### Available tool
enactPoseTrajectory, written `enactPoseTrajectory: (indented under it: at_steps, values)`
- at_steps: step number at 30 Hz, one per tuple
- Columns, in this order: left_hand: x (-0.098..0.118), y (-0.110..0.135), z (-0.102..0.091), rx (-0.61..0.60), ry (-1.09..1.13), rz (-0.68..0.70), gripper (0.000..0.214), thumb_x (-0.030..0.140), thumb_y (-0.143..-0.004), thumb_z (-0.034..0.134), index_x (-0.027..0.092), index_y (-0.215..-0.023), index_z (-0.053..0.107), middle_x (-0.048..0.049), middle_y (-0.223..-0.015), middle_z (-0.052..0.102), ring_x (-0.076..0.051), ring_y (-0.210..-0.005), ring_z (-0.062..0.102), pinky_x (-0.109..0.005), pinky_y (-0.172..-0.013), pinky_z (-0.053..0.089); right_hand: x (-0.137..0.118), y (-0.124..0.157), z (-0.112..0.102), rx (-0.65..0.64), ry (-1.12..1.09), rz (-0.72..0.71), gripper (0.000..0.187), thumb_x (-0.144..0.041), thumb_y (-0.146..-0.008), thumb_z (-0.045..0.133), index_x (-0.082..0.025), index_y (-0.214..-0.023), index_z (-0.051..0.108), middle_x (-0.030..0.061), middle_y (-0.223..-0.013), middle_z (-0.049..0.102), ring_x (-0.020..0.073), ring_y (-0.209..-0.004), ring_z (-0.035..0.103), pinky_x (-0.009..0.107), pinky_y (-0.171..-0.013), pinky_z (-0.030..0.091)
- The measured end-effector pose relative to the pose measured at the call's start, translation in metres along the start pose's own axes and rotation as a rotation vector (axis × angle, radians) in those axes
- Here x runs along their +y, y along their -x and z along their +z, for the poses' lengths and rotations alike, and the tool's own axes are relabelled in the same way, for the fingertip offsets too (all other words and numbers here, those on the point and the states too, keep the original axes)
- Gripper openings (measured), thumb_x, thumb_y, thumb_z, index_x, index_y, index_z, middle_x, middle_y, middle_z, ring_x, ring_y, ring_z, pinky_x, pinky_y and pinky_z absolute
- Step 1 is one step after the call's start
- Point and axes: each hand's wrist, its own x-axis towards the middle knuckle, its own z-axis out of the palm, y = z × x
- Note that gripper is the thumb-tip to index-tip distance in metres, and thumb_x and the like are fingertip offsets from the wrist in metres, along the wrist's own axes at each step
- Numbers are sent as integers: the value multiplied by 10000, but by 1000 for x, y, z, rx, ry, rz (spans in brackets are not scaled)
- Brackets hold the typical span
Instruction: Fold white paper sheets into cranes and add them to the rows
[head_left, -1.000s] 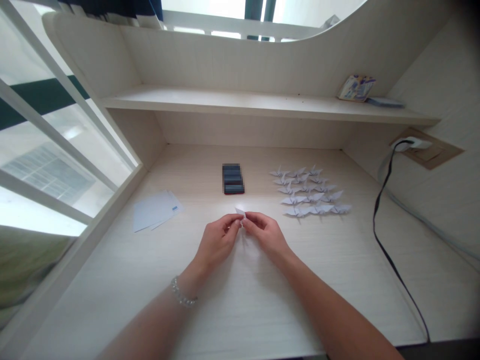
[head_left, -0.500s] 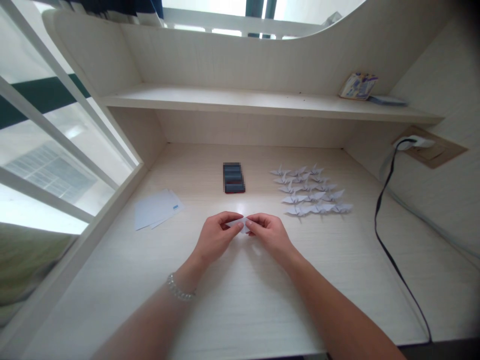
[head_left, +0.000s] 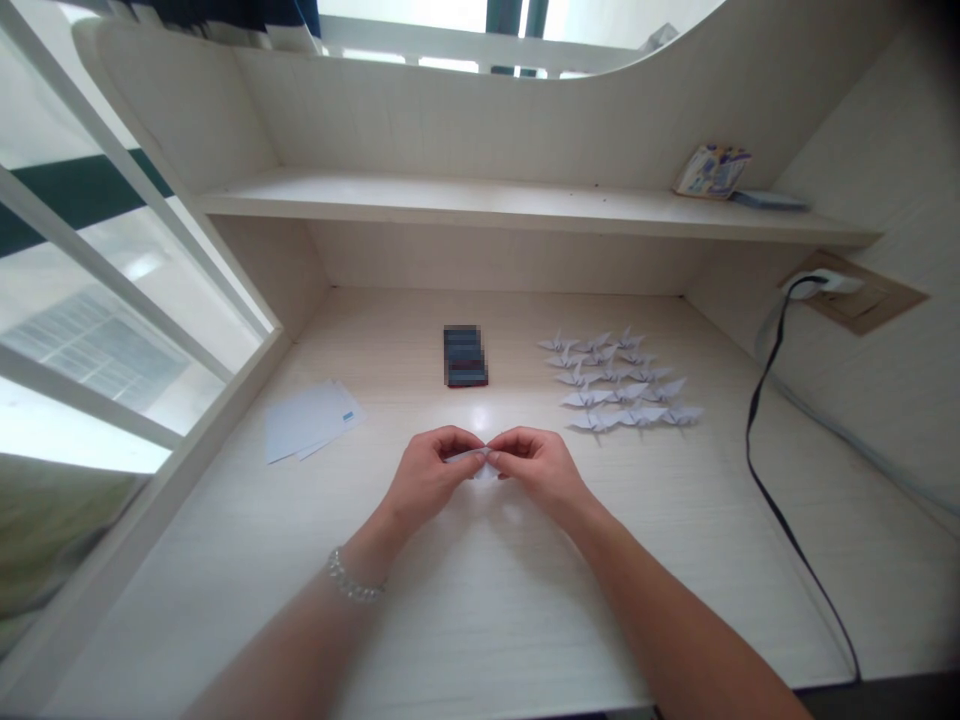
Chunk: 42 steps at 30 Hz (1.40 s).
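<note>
We're pinching a small folded white paper [head_left: 486, 469] over the worktop [head_left: 487, 620], left hand [head_left: 433, 472] and right hand [head_left: 538, 470] both grasping it in a fingertip grip. Beyond, loose sheets [head_left: 304, 424] are lying to our left, paper cranes [head_left: 627, 394] are sitting in rows to our right, and a pixelated dark rectangle [head_left: 466, 356] is resting farther back.

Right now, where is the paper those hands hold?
In the head view, the white paper is just below the middle, pinched by the left hand and right hand, left of the paper cranes.
</note>
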Motion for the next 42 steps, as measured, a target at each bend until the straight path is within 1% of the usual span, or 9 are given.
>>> enactPoseTrajectory:
  at_steps: [4, 7, 10, 13, 17, 22, 31, 34, 42]
  values:
    - [1, 0, 0, 11, 55, 0, 93, 157, -675, 612, 138, -757, 650, -19, -682, 632, -111, -614, 551, -224, -591, 446, 2, 0, 2, 30, -83, 9, 152, -243, -588, 726, -157, -712, 706, 21, -613, 649, 122, -553, 554, 248, -507, 446]
    - [2, 0, 1, 29, 65, 7, 82, 123, -668, 599, 137, -728, 652, -8, -646, 622, -102, -599, 540, -209, -572, 432, 2, 0, 2, 40, -117, 4, 133, -219, -576, 736, -164, -695, 711, 20, -610, 654, 116, -544, 552, 242, -507, 445]
    - [2, 1, 2, 45, 47, 28, 68, 139, -682, 604, 142, -723, 658, -11, -655, 632, -105, -609, 551, -209, -580, 438, 0, 0, 1, 4, -111, -14, 128, -224, -596, 729, -172, -712, 714, 20, -634, 661, 114, -560, 558, 246, -534, 455]
    - [2, 2, 1, 50, 6, 72, 69, 190, -703, 621, 149, -732, 667, -27, -714, 661, -122, -659, 582, -221, -621, 457, -2, 0, 0, -24, -103, -12, 146, -281, -637, 712, -175, -738, 706, 26, -680, 663, 129, -614, 575, 253, -553, 470]
    - [1, 2, 0, 46, -34, 86, 112, 247, -708, 645, 153, -763, 671, -41, -764, 679, -144, -708, 610, -234, -653, 479, -1, 0, -1, -25, -58, -27, 184, -311, -645, 713, -165, -756, 697, 31, -701, 667, 133, -628, 584, 259, -575, 471]
    - [-2, 1, 0, 66, -18, 96, 147, 242, -702, 657, 154, -820, 667, -50, -816, 684, -158, -746, 626, -245, -671, 499, 0, 0, -2, -1, 9, -78, 187, -298, -647, 713, -165, -779, 701, 49, -744, 688, 162, -697, 620, 291, -659, 495]
    - [-5, -1, 0, 34, 163, 54, 169, 177, -733, 611, 138, -894, 644, -69, -857, 679, -168, -774, 633, -289, -696, 526, 2, 2, -2, 83, 121, -171, 113, -234, -697, 666, -178, -790, 698, 49, -772, 697, 171, -711, 638, 275, -656, 507]
    - [-6, -2, 0, 41, 149, 63, 221, 191, -711, 647, 138, -924, 632, -82, -905, 676, -182, -822, 634, -291, -713, 523, 2, 3, -2, 87, 157, -193, 111, -237, -712, 652, -180, -797, 695, 50, -786, 697, 175, -726, 639, 280, -671, 509]
    - [-7, -2, 0, 89, 81, 103, 193, 236, -688, 683, 137, -848, 639, -69, -839, 674, -169, -771, 636, -267, -686, 516, 0, 4, 0, 51, 198, -193, 135, -261, -739, 630, -178, -835, 673, 48, -808, 684, 169, -743, 624, 271, -673, 496]
